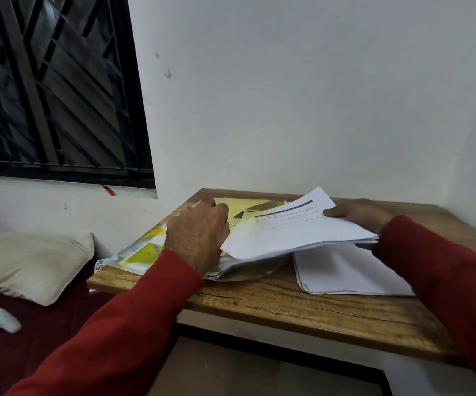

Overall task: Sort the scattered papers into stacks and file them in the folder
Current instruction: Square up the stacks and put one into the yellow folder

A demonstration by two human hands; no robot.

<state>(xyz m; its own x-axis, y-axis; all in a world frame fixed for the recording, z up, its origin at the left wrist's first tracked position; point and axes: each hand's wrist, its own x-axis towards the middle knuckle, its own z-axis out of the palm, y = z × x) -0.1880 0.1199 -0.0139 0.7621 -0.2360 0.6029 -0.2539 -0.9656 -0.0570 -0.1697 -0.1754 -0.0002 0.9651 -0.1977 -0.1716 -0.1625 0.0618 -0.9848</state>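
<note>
A yellow and clear plastic folder (145, 252) lies on the left part of the wooden table (288, 307). My left hand (199, 232) rests on it with fingers curled over its upper flap. My right hand (359, 212) grips the far right edge of a stack of white printed papers (291, 230), held tilted with its left end over the folder's opening. A second stack of white sheets (345, 272) lies flat on the table below the raised stack.
White walls close the table in at the back and right. A cream pillow (31, 264) and a small white object (2, 320) lie on the dark red bed at left. A barred window (56, 87) is at upper left.
</note>
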